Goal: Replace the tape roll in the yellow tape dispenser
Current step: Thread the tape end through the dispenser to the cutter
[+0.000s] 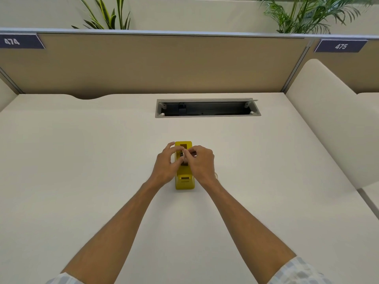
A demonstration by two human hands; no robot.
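The yellow tape dispenser (184,177) lies lengthwise toward the desk's (82,160) far edge, directly under both hands, the left hand (166,163) and right hand (200,160) equally near and pinching something small and pale over its well, too hidden to identify.

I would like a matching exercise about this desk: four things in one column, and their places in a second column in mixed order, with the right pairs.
Things:
1. yellow tape dispenser
2. cable opening
3. label 474
4. label 475

Places:
A. partition, top left
B. between the left hand and the right hand
C. partition, top right
D. set in the desk, behind the dispenser

Pairs: 1-B, 2-D, 3-A, 4-C
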